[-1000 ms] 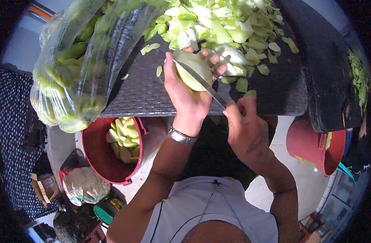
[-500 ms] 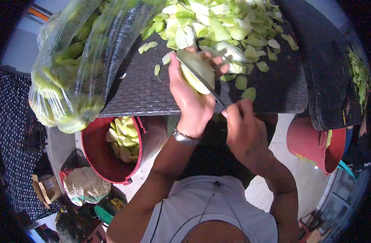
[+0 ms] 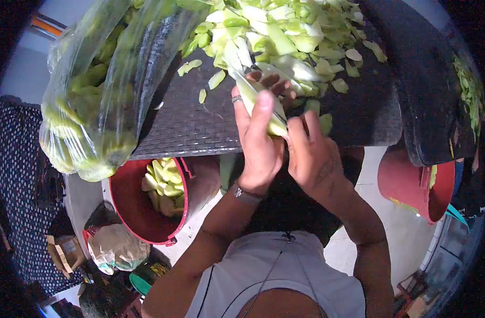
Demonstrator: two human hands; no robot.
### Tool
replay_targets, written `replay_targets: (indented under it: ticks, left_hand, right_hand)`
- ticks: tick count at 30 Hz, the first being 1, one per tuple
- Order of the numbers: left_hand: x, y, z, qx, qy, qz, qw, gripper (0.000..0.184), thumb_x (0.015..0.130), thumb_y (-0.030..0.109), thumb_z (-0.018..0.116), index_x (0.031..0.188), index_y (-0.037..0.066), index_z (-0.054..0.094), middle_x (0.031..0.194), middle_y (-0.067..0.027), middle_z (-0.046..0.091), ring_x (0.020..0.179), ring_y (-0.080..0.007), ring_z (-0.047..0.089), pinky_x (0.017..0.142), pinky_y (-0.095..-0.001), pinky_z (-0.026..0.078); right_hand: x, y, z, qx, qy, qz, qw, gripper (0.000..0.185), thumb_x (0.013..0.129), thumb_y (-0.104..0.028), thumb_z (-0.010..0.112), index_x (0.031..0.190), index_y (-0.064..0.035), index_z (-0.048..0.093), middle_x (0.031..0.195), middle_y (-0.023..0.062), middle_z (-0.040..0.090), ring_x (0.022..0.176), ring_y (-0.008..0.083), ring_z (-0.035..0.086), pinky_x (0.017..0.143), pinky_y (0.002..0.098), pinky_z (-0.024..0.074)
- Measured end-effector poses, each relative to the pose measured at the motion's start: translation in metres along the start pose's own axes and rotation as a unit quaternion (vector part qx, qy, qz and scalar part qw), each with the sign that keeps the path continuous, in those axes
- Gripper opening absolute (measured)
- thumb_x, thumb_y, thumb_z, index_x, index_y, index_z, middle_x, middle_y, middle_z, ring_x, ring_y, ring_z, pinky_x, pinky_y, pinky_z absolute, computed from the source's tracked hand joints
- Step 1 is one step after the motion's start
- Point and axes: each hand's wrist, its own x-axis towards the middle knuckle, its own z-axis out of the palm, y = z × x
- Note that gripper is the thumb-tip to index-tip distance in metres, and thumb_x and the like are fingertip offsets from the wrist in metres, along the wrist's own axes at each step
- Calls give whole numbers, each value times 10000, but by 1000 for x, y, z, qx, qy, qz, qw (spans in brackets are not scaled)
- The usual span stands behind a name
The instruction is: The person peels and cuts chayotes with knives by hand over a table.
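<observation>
A person in a white top (image 3: 285, 254), bottom centre of the frame, is seen from their own head. Near the centre, the right hand (image 3: 318, 161) has a closed grip on the lower end of a knife (image 3: 279, 115); only a sliver of blade shows, and the handle is hidden. Just above, the left hand (image 3: 261, 151), with a watch (image 3: 246, 195) on its wrist, has a narrow grip on a pale green fruit (image 3: 247, 94), thumb on the near face.

The fruit is slanted at upper centre, over the front part of a dark woven surface (image 3: 195, 143). Good cutting here probably needs a firm hold, short, controlled strokes at a shallow angle, and the left thumb clear of the edge, as wet flesh may slip.

Lower down at left, a red bucket (image 3: 127, 185) holds pale slices (image 3: 163, 180); another red bucket (image 3: 400, 183) is at right. Farther up, a clear bag (image 3: 89, 114) of green produce fills the upper left, and peelings (image 3: 285, 42) lie heaped at top centre. No brand, label or writing is readable.
</observation>
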Motion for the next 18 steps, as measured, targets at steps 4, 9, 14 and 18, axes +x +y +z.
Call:
replay_targets:
  ticks: [4,9,14,18]
  left_hand:
    - [2,15,-7,-12,12,-56,998,452,1027,227,586,1407,43,424,1258,-111,578,1162,-233,591,997,-395,499]
    - [21,32,-22,-123,18,-111,986,432,1032,301,545,1347,13,481,1285,-186,594,1201,-310,595,1036,-454,463]
    - [32,43,-23,-156,41,-94,983,511,985,355,562,1290,-52,508,1333,-274,569,1215,-409,582,1017,-522,494]
    - [27,85,-44,-55,-14,-152,987,558,956,410,563,1311,-18,523,1188,-230,634,972,-364,678,763,-451,598]
  right_hand:
    - [12,15,7,88,73,-58,992,188,976,-151,566,1107,-29,508,966,221,557,644,402,665,549,458,547]
    - [35,19,-24,417,-61,279,863,296,1034,-254,552,1218,-22,554,660,120,583,475,262,577,484,409,478]
    - [45,27,-15,260,18,185,947,283,1004,-205,598,1191,7,584,847,193,633,743,348,657,697,454,513]
    - [35,27,-22,218,24,132,967,253,980,-170,629,1156,10,605,971,235,636,877,429,646,791,484,507]
